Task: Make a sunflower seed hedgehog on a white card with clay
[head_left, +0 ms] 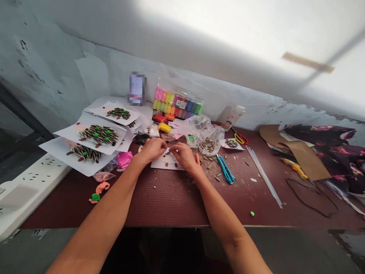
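A small white paper (160, 164) with brown spots and a drawn outline lies on the table between my hands. My left hand (154, 148) rests at the paper's left side, fingers bent and drawn together; what they hold, if anything, is hidden. Over the right part of the paper is my right hand (182, 154), thumb and forefinger pinched; I cannot make out anything between them. Striped sunflower seeds (207, 146) are heaped in a clear plastic bag (201, 125) just beyond my right hand. Close to that wrist lie an orange stick (197, 158) and a turquoise utility knife (225, 169).
Finished seed hedgehog pictures (99, 134) are stacked at the left, beside a white power strip (31, 186). Coloured clay packs (178, 102) lean on the wall. Scissors (241, 137), clear glue sticks (265, 179) and a yellow glue gun (296, 168) lie to the right.
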Demonstrator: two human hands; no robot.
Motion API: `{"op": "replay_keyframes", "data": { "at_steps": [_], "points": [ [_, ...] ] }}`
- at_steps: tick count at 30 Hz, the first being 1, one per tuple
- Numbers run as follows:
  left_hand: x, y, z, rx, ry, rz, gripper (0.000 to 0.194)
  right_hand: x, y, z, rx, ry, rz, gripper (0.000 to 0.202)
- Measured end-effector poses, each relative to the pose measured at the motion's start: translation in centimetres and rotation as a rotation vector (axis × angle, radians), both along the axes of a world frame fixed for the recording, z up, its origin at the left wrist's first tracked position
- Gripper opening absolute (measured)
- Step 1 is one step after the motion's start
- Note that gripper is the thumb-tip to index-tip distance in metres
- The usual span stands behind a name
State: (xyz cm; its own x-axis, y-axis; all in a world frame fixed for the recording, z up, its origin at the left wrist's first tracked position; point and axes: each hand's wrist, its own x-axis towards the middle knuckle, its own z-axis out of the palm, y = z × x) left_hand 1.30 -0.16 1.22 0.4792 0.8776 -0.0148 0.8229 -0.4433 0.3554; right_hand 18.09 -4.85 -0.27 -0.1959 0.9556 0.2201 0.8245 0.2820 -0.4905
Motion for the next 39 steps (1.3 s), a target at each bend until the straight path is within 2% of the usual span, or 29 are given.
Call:
{"op": "replay_keyframes", "data": {
  "at_steps": [12,25,39],
  "points": [
    [0.04,-0.28,0.06,0.007,-0.042,0.019,0.024,-0.15,-0.05,0.06,-0.021,-0.041,0.010,0.018],
    [-0.57,-0.40,0.44,-0.082,-0.105,-0.011,0.020,-0.35,-0.20,0.59,-0.053,-0.131,0.015,0.023],
    [-0.27,-0.67,0.73,-0.042,-0.081,0.027,0.020,-0.18,0.02,0.33,-0.046,-0.158,0.050,0.026]
  ]
}}
